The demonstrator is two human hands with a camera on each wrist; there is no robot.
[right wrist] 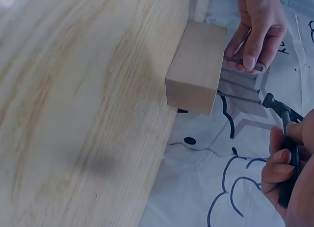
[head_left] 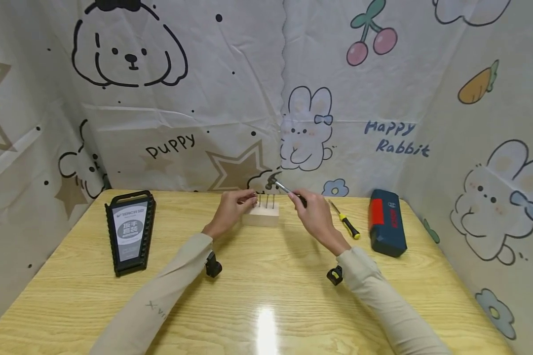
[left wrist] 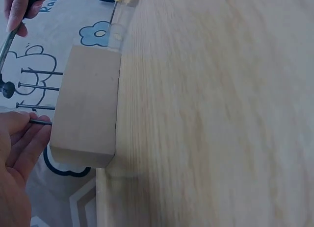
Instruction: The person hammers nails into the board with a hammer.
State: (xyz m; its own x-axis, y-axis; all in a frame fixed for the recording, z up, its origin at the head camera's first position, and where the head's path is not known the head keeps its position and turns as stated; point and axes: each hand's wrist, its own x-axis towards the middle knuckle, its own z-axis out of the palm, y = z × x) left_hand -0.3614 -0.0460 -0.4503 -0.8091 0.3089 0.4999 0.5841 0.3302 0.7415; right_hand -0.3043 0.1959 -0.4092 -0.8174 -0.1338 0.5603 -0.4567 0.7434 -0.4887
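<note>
A pale wooden block (head_left: 260, 219) lies near the table's back edge. Three nails (left wrist: 40, 87) stand upright in its top face, spaced in a row. At the block's left end my left hand (head_left: 231, 209) pinches another nail (left wrist: 41, 122) between thumb and fingers, its tip at the wood. Whether that tip is sunk in, I cannot tell. My right hand (head_left: 313, 214) grips a claw hammer (head_left: 283, 187) by its black handle (right wrist: 288, 175). The hammer's dark head (right wrist: 275, 104) is raised above the nails, apart from them.
A yellow-and-black screwdriver (head_left: 349, 226) lies to the right of my right hand. Beyond it is a dark blue and red Bosch case (head_left: 393, 224). At the left sits a black wrench-set holder (head_left: 131, 231). Printed fabric (head_left: 248, 74) hangs behind the table (head_left: 266, 281).
</note>
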